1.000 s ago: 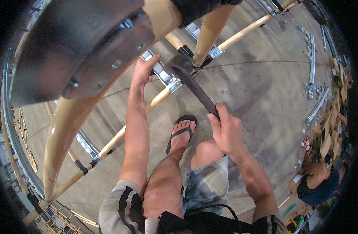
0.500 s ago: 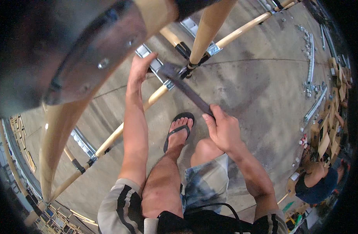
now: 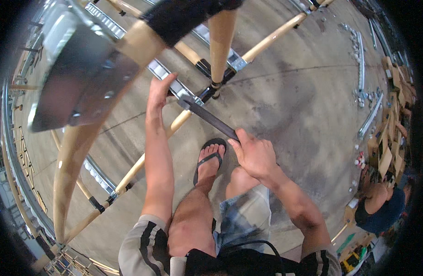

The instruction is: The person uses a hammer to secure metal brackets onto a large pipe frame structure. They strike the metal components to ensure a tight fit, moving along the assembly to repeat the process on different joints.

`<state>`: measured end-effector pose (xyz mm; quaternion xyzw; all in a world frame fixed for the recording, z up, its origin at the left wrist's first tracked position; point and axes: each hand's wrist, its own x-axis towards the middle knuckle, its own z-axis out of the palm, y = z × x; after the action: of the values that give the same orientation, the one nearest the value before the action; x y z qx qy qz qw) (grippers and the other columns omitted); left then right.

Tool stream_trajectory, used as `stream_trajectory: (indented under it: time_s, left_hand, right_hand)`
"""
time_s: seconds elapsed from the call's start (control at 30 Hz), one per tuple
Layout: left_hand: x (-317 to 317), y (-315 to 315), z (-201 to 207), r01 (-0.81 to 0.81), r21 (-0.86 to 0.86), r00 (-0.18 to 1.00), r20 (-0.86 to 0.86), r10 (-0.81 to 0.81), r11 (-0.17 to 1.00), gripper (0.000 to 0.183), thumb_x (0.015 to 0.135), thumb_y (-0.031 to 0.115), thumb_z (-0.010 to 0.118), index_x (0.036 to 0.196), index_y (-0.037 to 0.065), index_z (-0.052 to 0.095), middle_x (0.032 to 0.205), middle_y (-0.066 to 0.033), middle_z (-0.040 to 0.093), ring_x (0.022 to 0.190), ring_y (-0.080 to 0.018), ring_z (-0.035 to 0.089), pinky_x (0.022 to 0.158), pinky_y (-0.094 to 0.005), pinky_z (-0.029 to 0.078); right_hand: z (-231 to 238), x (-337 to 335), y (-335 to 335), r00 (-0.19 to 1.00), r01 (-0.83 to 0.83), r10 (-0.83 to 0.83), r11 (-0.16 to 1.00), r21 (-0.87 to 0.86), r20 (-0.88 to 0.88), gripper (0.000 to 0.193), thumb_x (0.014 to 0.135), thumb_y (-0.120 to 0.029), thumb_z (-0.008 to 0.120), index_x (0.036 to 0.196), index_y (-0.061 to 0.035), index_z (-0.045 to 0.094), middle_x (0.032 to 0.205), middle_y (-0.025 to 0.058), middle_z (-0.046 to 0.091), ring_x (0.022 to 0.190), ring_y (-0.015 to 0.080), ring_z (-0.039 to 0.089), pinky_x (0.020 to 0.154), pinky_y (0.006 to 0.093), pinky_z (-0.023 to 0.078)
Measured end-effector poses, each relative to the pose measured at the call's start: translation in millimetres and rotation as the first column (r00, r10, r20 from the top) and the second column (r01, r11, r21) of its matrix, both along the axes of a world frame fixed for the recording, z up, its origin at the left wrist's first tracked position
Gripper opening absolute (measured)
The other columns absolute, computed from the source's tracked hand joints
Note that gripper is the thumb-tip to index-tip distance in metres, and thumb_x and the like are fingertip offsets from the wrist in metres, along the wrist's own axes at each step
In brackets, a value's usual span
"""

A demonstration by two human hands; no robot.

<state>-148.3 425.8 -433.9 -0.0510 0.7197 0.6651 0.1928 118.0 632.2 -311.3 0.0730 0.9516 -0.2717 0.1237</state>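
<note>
Evidently, the step in hand is hammer work at the end of a metal rail with white rollers [image 3: 159,70]. The left hand [image 3: 162,87] is closed narrowly on that rail, thumb over its upper side; its other fingers are mostly hidden, so how far they wrap underneath I cannot tell. The right hand [image 3: 255,154] is a fist around the dark handle of a hammer [image 3: 214,121], which slants up from it toward the left hand. The hammer's head lies between the hands, much nearer the left one, over the rail's end where it meets a beige pipe [image 3: 177,122]; whether head and metal touch is not clear. Just beyond the head, away from both hands, sits a black pipe joint [image 3: 207,94], with an upright beige pipe [image 3: 220,50] rising past it. As I judge it, the next move calls for a firm left grip so the rail cannot shift, short controlled swings from the right wrist, and care that the left thumb, near the hammer's head, stays clear.
</note>
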Motion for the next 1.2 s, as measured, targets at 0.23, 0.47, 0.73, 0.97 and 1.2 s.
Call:
stream_trajectory:
  time_s: [0.23, 0.47, 0.73, 0.97, 1.2]
  left_hand:
    - [-6.1, 2.2, -1.2, 0.02, -0.01, 0.999, 0.035, -0.02, 1.0, 0.03, 0.082, 0.026, 0.073, 0.095, 0.001, 0.062, 0.079, -0.0074, 0.065, 0.064, -0.0191, 0.066, 0.057, -0.0344, 0.057]
    - [3.1, 2.5, 1.4, 0.027, 0.031, 0.999, 0.04, -0.028, 0.999, 0.034, 0.082, 0.024, 0.073, 0.1, -0.001, 0.061, 0.083, -0.008, 0.065, 0.067, -0.0183, 0.066, 0.059, -0.0356, 0.058]
    - [5.5, 4.9, 7.8, 0.03, 0.03, 0.999, 0.029, -0.031, 0.999, 0.035, 0.081, 0.025, 0.072, 0.099, -0.003, 0.06, 0.081, -0.0077, 0.065, 0.065, -0.0165, 0.065, 0.058, -0.0335, 0.057]
    - [8.8, 7.8, 4.4, -0.001, 0.058, 1.0, -0.024, 0.002, 0.998, 0.034, 0.081, 0.025, 0.073, 0.098, -0.002, 0.06, 0.08, -0.0077, 0.065, 0.065, -0.0173, 0.065, 0.057, -0.0339, 0.057]
    - [12.0, 6.6, 6.6, -0.027, -0.081, 1.0, -0.018, 0.025, 0.996, 0.052, 0.076, 0.039, 0.077, 0.099, -0.006, 0.064, 0.084, -0.0123, 0.07, 0.069, -0.0201, 0.069, 0.058, -0.033, 0.056]
  right_hand:
    - [-11.7, 1.6, 8.5, 0.999, 0.005, -0.003, 0.998, 0.057, -0.04, 0.03, 0.098, -0.036, 0.053, 0.103, -0.0065, 0.049, 0.078, 0.0221, 0.065, 0.071, 0.0436, 0.065, 0.058, 0.0535, 0.05]
    - [-15.3, 0.5, 11.0, 1.0, 0.016, -0.015, 0.998, 0.068, -0.009, 0.029, 0.098, -0.037, 0.053, 0.102, -0.008, 0.05, 0.077, 0.0187, 0.066, 0.069, 0.0417, 0.066, 0.058, 0.0527, 0.051]
    - [-20.1, 1.4, 12.0, 0.96, 0.039, -0.037, 0.999, 0.004, -0.277, 0.026, 0.094, -0.03, 0.06, 0.104, -0.0071, 0.053, 0.076, 0.0166, 0.066, 0.067, 0.0404, 0.066, 0.056, 0.0504, 0.052]
    - [-29.3, 5.8, 9.7, 0.991, 0.003, 0.003, 0.999, 0.044, -0.133, 0.026, 0.097, -0.033, 0.054, 0.099, -0.0076, 0.05, 0.078, 0.0183, 0.066, 0.068, 0.0427, 0.065, 0.06, 0.0537, 0.051]
    - [6.3, 29.0, 13.6, 0.981, 0.08, -0.083, 0.996, -0.026, -0.177, 0.028, 0.096, -0.033, 0.056, 0.107, -0.0064, 0.052, 0.077, 0.0217, 0.066, 0.072, 0.043, 0.065, 0.061, 0.053, 0.05]
